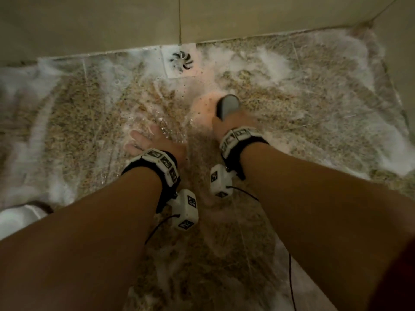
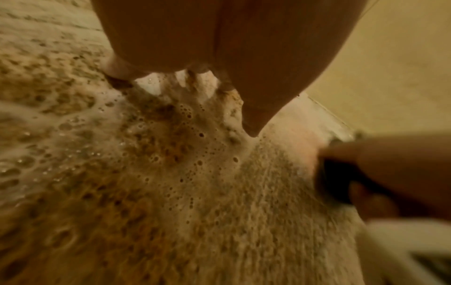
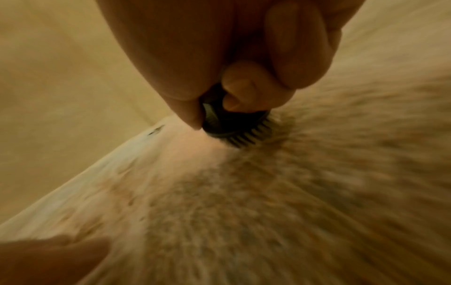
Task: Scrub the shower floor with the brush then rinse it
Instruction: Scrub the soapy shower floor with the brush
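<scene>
The speckled shower floor is wet and streaked with white foam. My right hand grips a grey scrub brush pressed bristles-down on the floor below the drain; in the right wrist view its fingers curl round the dark brush head, with pale bristles on the tile. My left hand lies flat on the soapy floor to the left of the brush, fingers spread. The left wrist view shows its fingertips touching the bubbly floor, with the right hand at the right edge.
A white square drain with a swirl grate sits against the back wall. A second wall meets it at the right corner. A white rounded object shows at the lower left. Thin black cables hang from the wrist cameras.
</scene>
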Action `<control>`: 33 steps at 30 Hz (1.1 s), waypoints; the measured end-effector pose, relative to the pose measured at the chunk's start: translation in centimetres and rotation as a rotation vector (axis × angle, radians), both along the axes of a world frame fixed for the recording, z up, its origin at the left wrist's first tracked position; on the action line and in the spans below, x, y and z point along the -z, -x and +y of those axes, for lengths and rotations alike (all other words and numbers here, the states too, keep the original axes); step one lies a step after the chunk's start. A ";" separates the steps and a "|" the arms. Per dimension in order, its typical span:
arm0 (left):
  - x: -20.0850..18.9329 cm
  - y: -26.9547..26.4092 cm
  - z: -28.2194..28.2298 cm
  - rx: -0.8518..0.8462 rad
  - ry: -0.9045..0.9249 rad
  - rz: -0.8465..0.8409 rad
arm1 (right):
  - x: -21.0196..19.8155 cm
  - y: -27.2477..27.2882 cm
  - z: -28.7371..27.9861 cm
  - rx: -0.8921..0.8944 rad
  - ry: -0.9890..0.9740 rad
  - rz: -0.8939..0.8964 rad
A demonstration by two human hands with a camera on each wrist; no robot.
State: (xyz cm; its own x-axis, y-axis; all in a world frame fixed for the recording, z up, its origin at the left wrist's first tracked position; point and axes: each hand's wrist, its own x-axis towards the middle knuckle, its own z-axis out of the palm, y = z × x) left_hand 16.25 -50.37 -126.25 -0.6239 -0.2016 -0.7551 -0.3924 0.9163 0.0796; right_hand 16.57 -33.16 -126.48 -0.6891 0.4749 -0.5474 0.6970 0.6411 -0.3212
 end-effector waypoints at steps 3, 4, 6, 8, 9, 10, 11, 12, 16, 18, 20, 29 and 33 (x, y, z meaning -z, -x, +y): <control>-0.1 -0.1 0.1 0.033 0.031 -0.001 | -0.8 2.6 -0.2 -0.051 0.074 -0.009; -0.1 -0.1 0.0 0.047 0.035 -0.005 | -1.3 2.2 0.8 -0.011 0.083 0.018; -0.2 0.1 -0.2 0.062 0.034 -0.022 | -1.8 0.2 4.5 0.146 0.059 0.090; -0.3 0.2 -0.2 0.062 0.031 -0.024 | -1.7 -3.0 8.6 0.250 -0.018 0.041; -0.3 0.2 -0.1 0.060 0.027 -0.028 | -1.3 -4.6 9.8 0.285 -0.067 -0.040; -0.1 0.2 -0.1 0.059 0.022 -0.033 | -0.8 -5.5 10.0 0.285 -0.104 -0.119; -0.1 0.2 -0.2 0.067 0.016 -0.033 | -0.1 -5.6 9.2 0.240 -0.121 -0.144; 0.0 0.2 -0.5 0.073 0.018 -0.029 | 0.4 -5.2 7.9 0.170 -0.123 -0.136; -0.3 0.8 -1.7 0.107 -0.012 -0.019 | -0.4 -1.8 3.6 -0.184 -0.058 -0.077; -2.3 1.1 -1.3 0.094 -0.047 -0.002 | -2.1 -0.3 3.6 -0.316 -0.026 -0.139; -4.4 1.0 0.4 0.139 -0.101 0.050 | -4.0 -0.1 5.5 -0.338 -0.058 -0.158; -14.9 -1.9 14.0 0.398 -0.242 0.174 | -12.3 -8.0 23.8 -0.140 -0.226 -0.103; -18.1 -3.1 18.0 0.502 -0.183 0.195 | -12.0 -13.7 28.2 0.055 -0.174 -0.083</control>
State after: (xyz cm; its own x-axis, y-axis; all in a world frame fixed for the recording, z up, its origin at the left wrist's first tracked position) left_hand 19.30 -32.36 -108.16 -0.7410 0.2789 -0.6109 0.1258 0.9512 0.2817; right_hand 30.27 -5.01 -114.44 -0.6151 0.6033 -0.5076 0.7522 0.6419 -0.1487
